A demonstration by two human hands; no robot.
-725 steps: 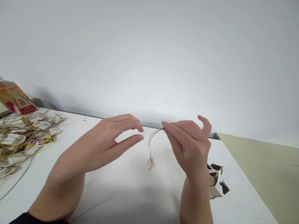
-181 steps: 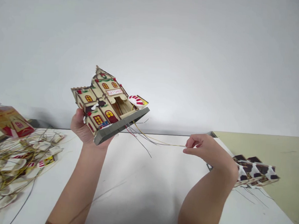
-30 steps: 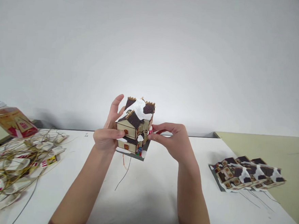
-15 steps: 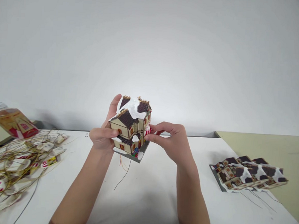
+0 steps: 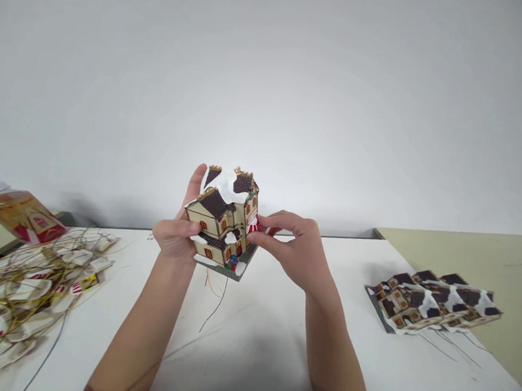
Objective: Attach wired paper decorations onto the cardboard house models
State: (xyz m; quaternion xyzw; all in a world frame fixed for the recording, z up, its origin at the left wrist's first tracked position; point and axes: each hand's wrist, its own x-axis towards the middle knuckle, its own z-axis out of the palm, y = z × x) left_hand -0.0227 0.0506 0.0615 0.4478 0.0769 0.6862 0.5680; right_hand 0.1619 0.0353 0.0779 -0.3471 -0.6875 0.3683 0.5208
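A miniature snow-roofed house (image 5: 216, 225) is held up above the white table, a little tilted. My left hand (image 5: 177, 231) grips its left side, thumb across the front wall and the other fingers behind, mostly hidden. At the house's right face, my right hand (image 5: 300, 243) pinches a small red-and-white striped piece (image 5: 253, 223) between thumb and fingertips, pressed against the wall. Whether that piece is attached to the house I cannot tell. Thin wires (image 5: 218, 306) hang from beneath the grey base.
Several similar houses (image 5: 432, 303) lie together on the right of the white table (image 5: 249, 361), wires trailing. At left spreads a heap of wired white and striped parts (image 5: 35, 293). Behind it a bottle of amber liquid (image 5: 25, 213) leans. A pale wall (image 5: 267, 100) stands behind.
Both hands and the house have shifted slightly left. A bit more of the striped piece shows beside my right fingertips. The grips look the same.
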